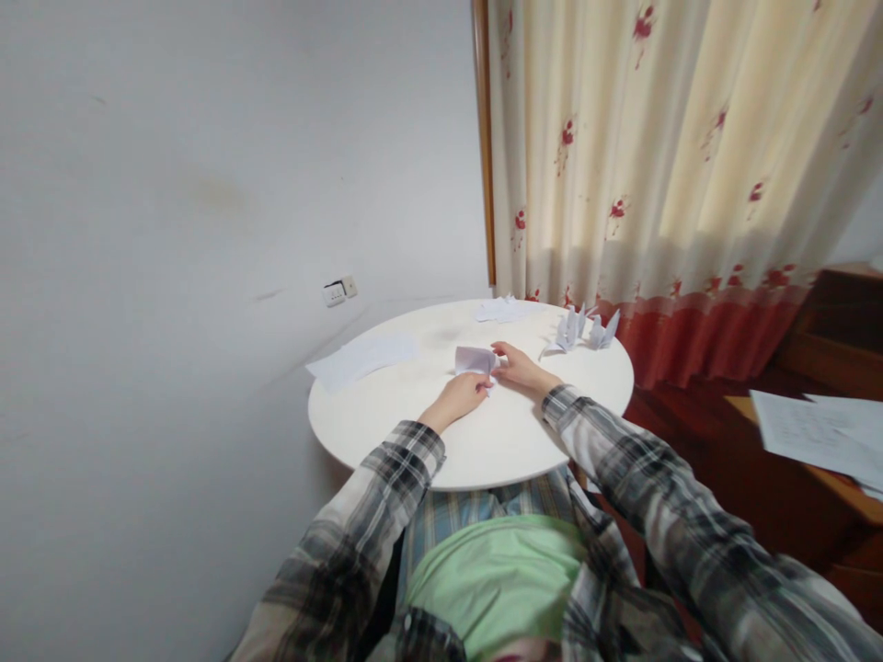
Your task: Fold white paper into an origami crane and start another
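Observation:
A small piece of folded white paper is held up between my two hands over the middle of the round table. My left hand closes on its lower edge, thumb and fingers pinched together. On the paper's right edge, the fingers of my right hand are also bent and pinching. The exact folds are too small to make out. Several folded paper cranes stand on the table beyond my right hand.
The round white table meets the wall at the left. White sheets lie at its left, and more paper pieces at the back. A floral curtain hangs behind. Written papers rest on wooden furniture at the right.

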A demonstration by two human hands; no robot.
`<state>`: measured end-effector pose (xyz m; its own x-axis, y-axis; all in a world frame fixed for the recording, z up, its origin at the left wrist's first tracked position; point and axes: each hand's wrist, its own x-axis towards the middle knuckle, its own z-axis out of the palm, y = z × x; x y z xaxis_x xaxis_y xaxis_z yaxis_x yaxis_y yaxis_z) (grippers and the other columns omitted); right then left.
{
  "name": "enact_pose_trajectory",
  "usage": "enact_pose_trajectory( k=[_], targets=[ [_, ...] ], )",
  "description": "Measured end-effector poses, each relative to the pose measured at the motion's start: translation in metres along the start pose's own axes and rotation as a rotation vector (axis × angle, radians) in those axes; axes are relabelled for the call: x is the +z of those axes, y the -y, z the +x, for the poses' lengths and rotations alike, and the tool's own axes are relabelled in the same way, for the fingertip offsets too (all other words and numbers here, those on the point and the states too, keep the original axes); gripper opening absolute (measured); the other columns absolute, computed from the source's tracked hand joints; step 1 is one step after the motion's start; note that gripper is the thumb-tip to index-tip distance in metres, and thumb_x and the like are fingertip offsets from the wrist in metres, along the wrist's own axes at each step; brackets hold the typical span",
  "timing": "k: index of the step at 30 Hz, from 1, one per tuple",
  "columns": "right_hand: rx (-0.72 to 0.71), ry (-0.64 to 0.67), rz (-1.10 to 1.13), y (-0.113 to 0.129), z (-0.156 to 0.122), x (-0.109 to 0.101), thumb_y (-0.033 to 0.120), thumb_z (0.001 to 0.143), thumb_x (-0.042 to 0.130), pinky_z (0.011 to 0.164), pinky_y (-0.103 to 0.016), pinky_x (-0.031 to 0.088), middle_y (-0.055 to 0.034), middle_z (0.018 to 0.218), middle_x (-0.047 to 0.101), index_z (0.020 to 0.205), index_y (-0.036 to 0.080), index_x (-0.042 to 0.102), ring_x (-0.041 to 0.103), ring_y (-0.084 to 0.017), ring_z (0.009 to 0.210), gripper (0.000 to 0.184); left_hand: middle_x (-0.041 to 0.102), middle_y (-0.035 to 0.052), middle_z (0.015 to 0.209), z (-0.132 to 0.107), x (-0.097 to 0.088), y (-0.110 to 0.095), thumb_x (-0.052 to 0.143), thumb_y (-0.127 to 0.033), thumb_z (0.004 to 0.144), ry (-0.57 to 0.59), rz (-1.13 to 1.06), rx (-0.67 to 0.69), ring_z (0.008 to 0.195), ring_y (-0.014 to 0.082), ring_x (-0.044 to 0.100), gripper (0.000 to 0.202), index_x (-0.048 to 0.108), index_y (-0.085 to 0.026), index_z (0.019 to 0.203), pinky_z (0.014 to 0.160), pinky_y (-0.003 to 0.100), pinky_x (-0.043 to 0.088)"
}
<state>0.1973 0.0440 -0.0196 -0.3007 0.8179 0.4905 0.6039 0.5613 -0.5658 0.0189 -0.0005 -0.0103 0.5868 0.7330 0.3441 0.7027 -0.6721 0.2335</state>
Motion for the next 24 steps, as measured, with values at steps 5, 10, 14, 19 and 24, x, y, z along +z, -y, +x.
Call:
enact_pose_trajectory(
  k=[5,10,14,19,24],
  targets=[
    [0.029,0.085,-0.006,-0.002,-0.001,-0.003,0.019,0.065,0.065,0.094,-0.033,0.036,-0.0138,0.118,0.053,0.118,0.012,0.045,0.051,-0.019,0.106,0.058,0.068,0.0031,0.095,0.000,0.000,0.000,0.043,-0.015,0.076,-0.017,-0.029,-0.007,0.091,0.0164,0.060,0.028,0.065,-0.019,0.092,0.084,0.027,0.044],
    [0.012,0.094,0.001,-0.006,0.001,-0.002,0.018,0.063,0.066,0.098,-0.034,0.033,-0.0126,0.124,0.050,0.121,0.013,0.044,0.047,-0.020,0.113,0.062,0.067,0.0034,0.095,-0.001,-0.003,-0.004,0.043,-0.015,0.076,-0.028,-0.009,-0.011,0.089,0.0163,0.060,0.027,0.064,-0.019,0.092,0.082,0.026,0.043],
    [0.018,0.105,0.037,-0.010,0.002,0.001,0.020,0.062,0.067,0.096,-0.035,0.036,-0.0110,0.120,0.052,0.121,0.016,0.045,0.050,-0.020,0.108,0.063,0.066,0.0045,0.092,-0.003,-0.006,-0.013,0.044,-0.024,0.079,-0.057,0.047,-0.078,0.084,0.0171,0.060,0.022,0.062,-0.019,0.091,0.078,0.027,0.043],
    [0.001,0.130,0.071,-0.009,0.004,0.006,0.022,0.061,0.068,0.092,-0.034,0.039,-0.0120,0.115,0.054,0.123,0.014,0.042,0.053,-0.020,0.102,0.068,0.066,0.0066,0.089,-0.001,-0.011,-0.021,0.044,-0.040,0.082,-0.132,0.042,-0.236,0.081,0.0174,0.061,0.030,0.059,-0.018,0.095,0.073,0.026,0.043],
    [-0.029,0.162,0.033,-0.001,0.005,0.014,0.028,0.057,0.071,0.092,-0.036,0.038,-0.0116,0.114,0.055,0.123,0.014,0.043,0.053,-0.022,0.102,0.073,0.067,0.0121,0.083,0.007,-0.012,-0.022,0.044,-0.054,0.077,-0.154,0.122,-0.395,0.079,0.0234,0.062,0.044,0.062,-0.014,0.086,0.066,0.029,0.044]
  ],
)
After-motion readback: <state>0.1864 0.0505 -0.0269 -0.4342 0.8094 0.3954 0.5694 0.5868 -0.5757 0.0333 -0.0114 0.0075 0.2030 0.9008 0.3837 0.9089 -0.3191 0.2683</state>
